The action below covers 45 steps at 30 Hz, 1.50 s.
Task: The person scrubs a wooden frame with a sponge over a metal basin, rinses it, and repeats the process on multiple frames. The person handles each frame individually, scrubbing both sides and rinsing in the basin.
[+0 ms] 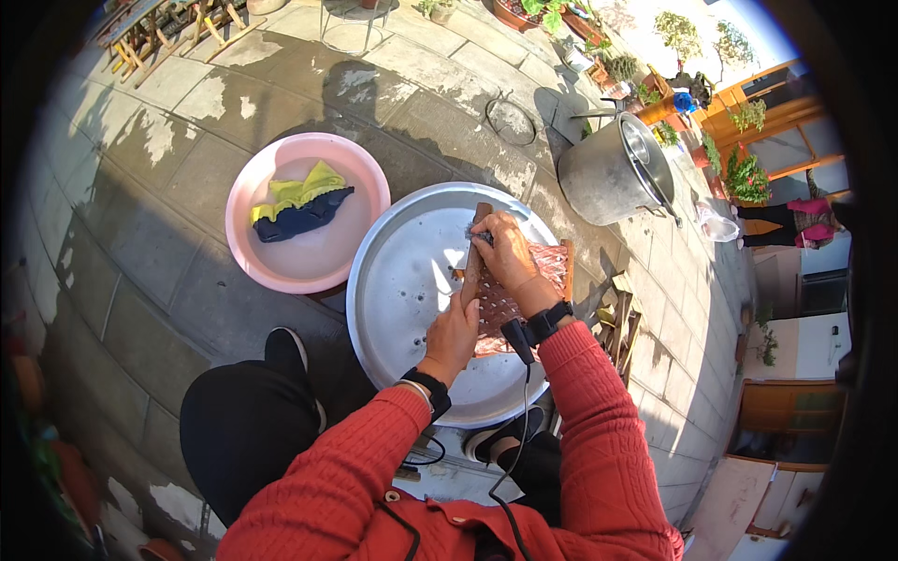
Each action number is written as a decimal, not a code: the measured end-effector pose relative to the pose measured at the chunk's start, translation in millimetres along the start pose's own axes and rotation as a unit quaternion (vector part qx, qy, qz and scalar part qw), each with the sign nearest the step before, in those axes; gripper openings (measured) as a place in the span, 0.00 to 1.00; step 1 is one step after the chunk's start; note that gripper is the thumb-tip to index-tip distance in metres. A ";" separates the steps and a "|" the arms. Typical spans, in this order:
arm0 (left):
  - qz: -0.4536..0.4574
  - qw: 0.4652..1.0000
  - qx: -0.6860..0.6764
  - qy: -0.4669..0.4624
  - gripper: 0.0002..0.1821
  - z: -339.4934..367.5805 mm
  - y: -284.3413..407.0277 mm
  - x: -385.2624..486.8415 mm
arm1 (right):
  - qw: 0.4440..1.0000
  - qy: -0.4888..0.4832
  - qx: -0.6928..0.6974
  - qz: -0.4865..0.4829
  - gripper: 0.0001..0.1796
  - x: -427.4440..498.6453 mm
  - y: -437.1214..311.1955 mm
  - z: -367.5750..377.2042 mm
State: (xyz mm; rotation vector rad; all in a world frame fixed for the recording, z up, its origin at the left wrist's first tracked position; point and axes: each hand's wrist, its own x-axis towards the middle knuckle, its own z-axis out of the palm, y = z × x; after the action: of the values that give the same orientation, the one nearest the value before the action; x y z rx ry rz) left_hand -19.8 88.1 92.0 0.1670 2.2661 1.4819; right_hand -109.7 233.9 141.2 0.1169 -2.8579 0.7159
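Note:
A small stool with a woven red-and-white seat (497, 312) and a wooden frame lies tilted in a large aluminium basin (389, 329). My left hand (450, 338) grips the lower end of the stool's near wooden bar (473, 270). Close to that bar's upper end, my right hand (511, 254) presses a grey scouring pad (483, 237), probably steel wool, against the wood. Another wooden bar (568, 263) edges the seat's far right side. Dark specks dot the basin's bottom. My right forearm hides part of the seat and the basin's rim.
Left of the basin, a pink plastic tub (238, 228) holds cloudy water and a yellow-and-navy cloth (302, 203). A big metal pot (600, 172) and wood scraps (621, 319) are at the right. Potted plants (747, 172) and a person (789, 223) are farther off.

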 end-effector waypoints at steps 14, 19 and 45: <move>-0.022 0.992 -0.108 0.055 0.31 6.1 -18.2 6.3 | 0.997 -0.040 0.069 -0.002 0.09 -80.9 -45.8 -5.4; -0.083 0.951 -0.273 0.118 0.41 24.7 -47.6 12.3 | 0.998 -0.038 0.048 0.002 0.12 -130.0 -77.0 0.3; -0.120 0.818 -0.437 -0.355 0.50 -52.7 -25.6 17.5 | 0.991 0.066 0.061 0.096 0.12 -156.7 -107.5 -1.7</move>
State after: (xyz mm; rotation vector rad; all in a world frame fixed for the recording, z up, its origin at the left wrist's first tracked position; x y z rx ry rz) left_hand -54.0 38.4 81.9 0.1125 0.8649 1.7643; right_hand 57.1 144.8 159.8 -0.1830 -2.7219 0.9004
